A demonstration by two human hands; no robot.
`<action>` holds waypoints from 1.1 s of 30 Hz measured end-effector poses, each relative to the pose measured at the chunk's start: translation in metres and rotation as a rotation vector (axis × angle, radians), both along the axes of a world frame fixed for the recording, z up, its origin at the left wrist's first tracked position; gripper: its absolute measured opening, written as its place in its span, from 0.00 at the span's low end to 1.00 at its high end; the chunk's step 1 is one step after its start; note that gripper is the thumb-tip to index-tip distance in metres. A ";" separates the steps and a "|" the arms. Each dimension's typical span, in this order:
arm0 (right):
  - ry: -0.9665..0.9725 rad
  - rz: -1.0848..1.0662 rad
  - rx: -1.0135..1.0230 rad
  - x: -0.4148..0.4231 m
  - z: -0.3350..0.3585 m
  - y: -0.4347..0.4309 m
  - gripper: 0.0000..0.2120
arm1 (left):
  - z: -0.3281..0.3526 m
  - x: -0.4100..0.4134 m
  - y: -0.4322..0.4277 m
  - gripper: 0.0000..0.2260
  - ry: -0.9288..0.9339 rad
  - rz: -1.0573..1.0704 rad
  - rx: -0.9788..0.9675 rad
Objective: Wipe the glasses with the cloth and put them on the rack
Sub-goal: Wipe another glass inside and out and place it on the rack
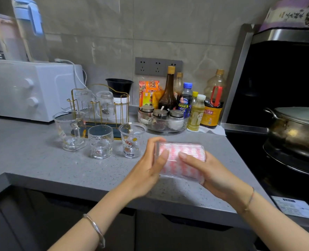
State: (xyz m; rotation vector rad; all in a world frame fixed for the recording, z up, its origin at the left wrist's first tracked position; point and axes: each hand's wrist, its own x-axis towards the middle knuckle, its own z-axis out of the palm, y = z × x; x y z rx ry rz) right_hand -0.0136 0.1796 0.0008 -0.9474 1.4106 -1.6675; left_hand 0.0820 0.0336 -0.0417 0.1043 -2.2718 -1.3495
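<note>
Both your hands clamp one ribbed glass (183, 148) lying sideways above the counter (41, 160), left hand (149, 165) curled at one end, right hand (214, 176) wrapped round the other, pink cloth (179, 167) inside, three glasses (100, 142) standing before the rack (122, 105), two glasses (105, 104) upside down on it.

Three clear glass cups (100, 142) line the grey stone counter (41, 160) before a gold wire rack (99, 104), white microwave (32, 89) to its left, sauce bottles (186, 102) right.
</note>
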 end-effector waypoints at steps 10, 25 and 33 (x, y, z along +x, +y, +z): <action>0.498 -0.026 0.038 0.003 -0.001 -0.001 0.13 | 0.014 -0.003 0.003 0.42 -0.169 0.024 0.620; -0.034 0.021 -0.002 -0.002 0.005 0.001 0.14 | 0.004 0.002 -0.001 0.27 0.133 -0.042 0.070; 0.497 -0.006 0.034 0.004 0.008 -0.001 0.07 | 0.022 -0.002 0.005 0.29 -0.200 -0.008 0.538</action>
